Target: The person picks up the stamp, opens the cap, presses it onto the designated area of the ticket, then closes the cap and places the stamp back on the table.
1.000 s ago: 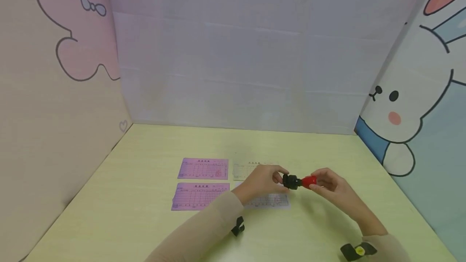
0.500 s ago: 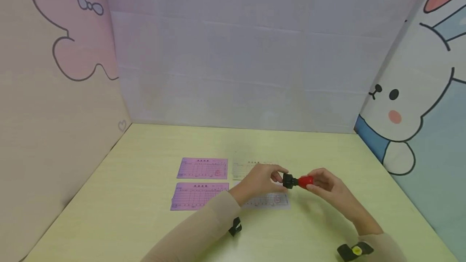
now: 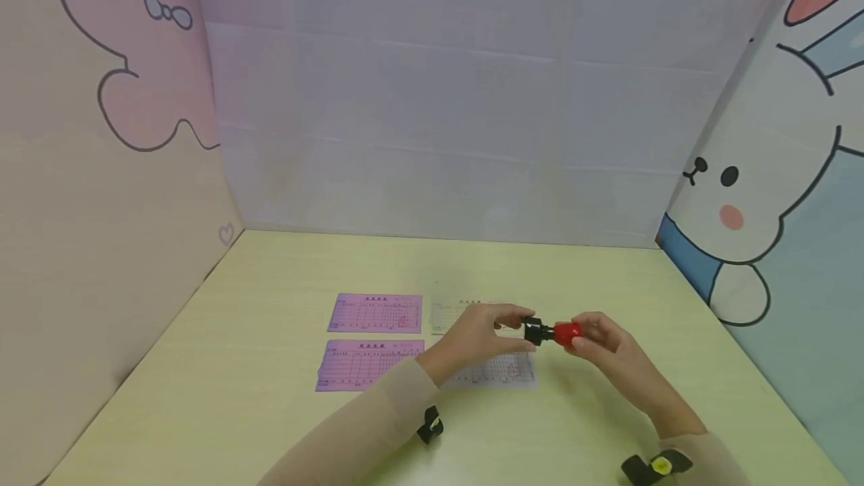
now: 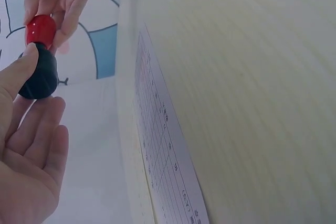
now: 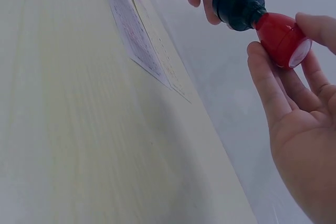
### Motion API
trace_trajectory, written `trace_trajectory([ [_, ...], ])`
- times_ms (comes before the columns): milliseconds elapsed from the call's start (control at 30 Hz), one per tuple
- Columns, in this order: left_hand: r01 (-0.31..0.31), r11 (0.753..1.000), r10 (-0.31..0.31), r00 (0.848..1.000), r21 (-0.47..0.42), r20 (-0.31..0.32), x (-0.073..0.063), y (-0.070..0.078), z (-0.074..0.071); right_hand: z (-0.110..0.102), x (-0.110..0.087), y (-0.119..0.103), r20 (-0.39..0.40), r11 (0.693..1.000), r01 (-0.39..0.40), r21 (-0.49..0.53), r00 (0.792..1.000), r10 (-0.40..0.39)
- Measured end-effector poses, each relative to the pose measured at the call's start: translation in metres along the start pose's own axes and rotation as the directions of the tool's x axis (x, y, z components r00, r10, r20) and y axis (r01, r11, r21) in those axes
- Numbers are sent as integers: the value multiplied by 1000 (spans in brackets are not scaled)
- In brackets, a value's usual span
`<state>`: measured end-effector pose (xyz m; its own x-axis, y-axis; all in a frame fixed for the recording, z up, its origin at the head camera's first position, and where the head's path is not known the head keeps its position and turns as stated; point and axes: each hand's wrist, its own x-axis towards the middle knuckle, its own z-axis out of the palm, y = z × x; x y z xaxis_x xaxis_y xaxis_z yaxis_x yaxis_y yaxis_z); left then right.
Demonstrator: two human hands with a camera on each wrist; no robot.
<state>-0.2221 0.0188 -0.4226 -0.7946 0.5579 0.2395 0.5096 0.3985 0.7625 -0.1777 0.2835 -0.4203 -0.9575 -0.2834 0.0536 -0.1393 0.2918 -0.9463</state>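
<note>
A hand stamp with a red bulb-shaped handle (image 3: 568,334) and a black round base (image 5: 239,6) is held sideways in the air above the table. My left hand (image 3: 472,336) pinches the black base between thumb and fingers. On the other end, my right hand (image 3: 624,358) grips the red handle, its pale end cap showing in the right wrist view. Below and behind my left hand lie a white printed form (image 3: 496,372) and a pale yellow form (image 3: 448,313), both partly hidden by that hand and forearm.
Two purple printed forms, the far one (image 3: 376,313) and the near one (image 3: 364,362), lie flat to the left. Upright walls with cartoon animals enclose the pale yellow table (image 3: 270,283) at the sides, and a plain white sheet (image 3: 432,96) stands behind.
The stamp and both hands have shifted slightly left in the head view. The black base has turned a little in my left fingers, and the left thumb and fingers are spread wider around it.
</note>
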Motion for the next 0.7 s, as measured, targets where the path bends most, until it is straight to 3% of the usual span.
trace_trajectory([
  [233, -32, 993, 31, 999, -115, -11, -4, 4, -2, 2, -1, 0, 23, 996, -9, 91, 1000, 7],
  [533, -35, 984, 32, 999, -177, -19, -8, 6, -3, 5, -2, -2, 48, 988, 39, 147, 998, -46],
  [700, -17, 984, 15, 1000, -178, -11, -9, 4, -5, 7, 1, -5, 38, 993, 61, 104, 997, -65],
])
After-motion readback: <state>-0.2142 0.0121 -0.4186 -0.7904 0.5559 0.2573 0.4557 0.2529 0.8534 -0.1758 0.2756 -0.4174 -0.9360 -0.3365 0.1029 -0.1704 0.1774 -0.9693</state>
